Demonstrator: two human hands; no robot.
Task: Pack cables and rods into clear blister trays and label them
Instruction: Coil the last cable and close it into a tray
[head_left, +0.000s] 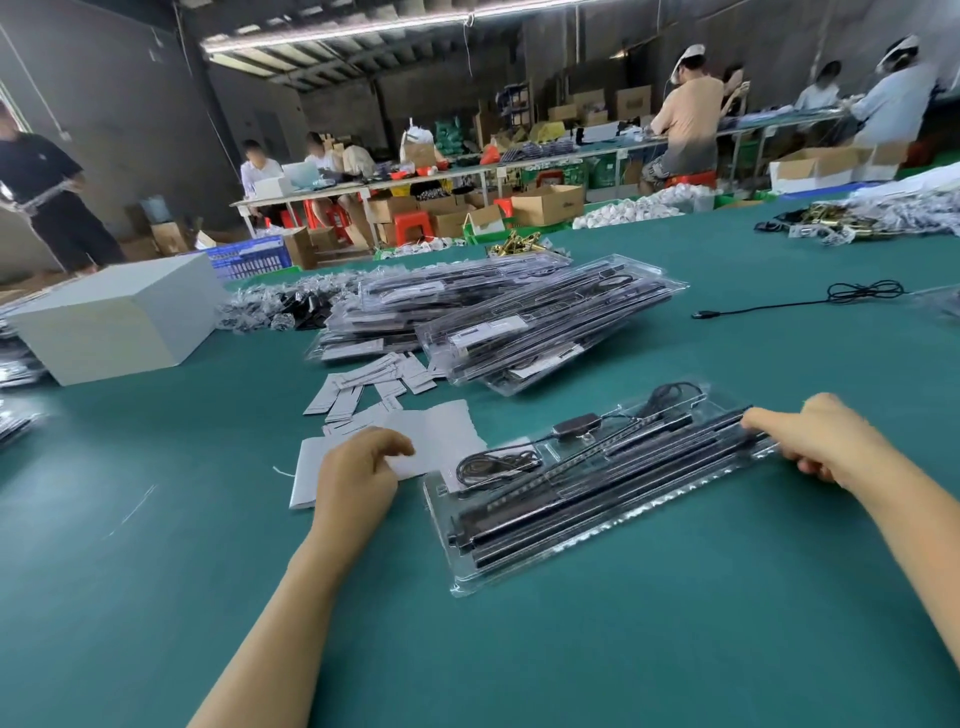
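Looking down at the green counter (675, 649), I see my two hands on either side of a clear blister tray (597, 551) lying flat and slanted in front of me. My right hand (815, 441) has its fingers curled over the tray's far right end, gripping it where the black rods (597, 499) finish. The rods lie side by side along the tray, and a coiled black cable (493, 462) sits in its left part, with a small black box (576, 425) just beyond. My left hand (358, 467) is curled, pinching the edge of a white sheet of labels (441, 431) just left of the tray. Farther off lie loose label strips (363, 389), a heap of packed trays (493, 322), a grey box (119, 322) and a loose black cable (831, 299).
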